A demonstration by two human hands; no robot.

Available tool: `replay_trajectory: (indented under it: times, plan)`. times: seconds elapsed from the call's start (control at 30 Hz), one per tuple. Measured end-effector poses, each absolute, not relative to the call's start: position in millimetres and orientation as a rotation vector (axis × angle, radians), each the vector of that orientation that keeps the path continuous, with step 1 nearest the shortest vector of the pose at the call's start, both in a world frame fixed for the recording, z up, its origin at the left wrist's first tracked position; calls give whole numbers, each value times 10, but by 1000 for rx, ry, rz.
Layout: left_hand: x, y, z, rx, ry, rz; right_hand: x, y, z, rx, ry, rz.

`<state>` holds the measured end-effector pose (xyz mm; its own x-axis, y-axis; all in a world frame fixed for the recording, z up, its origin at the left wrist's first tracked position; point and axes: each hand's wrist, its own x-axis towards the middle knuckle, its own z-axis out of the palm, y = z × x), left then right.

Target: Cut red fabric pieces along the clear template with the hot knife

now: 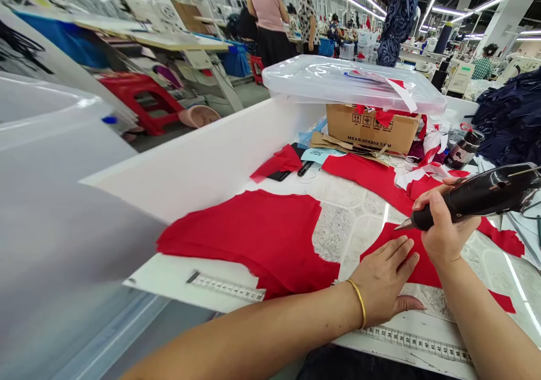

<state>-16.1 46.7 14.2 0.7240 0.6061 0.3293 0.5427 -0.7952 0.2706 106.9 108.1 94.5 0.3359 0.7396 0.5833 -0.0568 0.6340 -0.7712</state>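
My right hand (448, 230) is wrapped round a black handheld power tool (486, 191) with a pointed metal tip. The tip is at the far edge of a red fabric piece (422, 259); whether it touches the cloth I cannot tell. My left hand (386, 278), a gold bangle on its wrist, lies flat on that same piece with its fingers stretched out, just on the near side of the tip. To the left, a larger red fabric piece (253, 233) with curved edges is spread on the table. Beyond the tool runs a long red strip of fabric (363, 177).
A measuring tape (409, 339) runs along the table's front edge. At the back, a cardboard box (372, 129) sits under a clear plastic lid (321, 78). A dark bottle (464, 149) stands near a navy fabric heap (511, 115). A white panel (203, 160) borders the left side.
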Motion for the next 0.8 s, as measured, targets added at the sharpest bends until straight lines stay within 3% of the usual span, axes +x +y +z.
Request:
replay_trajectory:
  times: [0.8]
  plan:
    - [-237,570,148,2779,1031,510,1173,1261,914,-760,-1012,528]
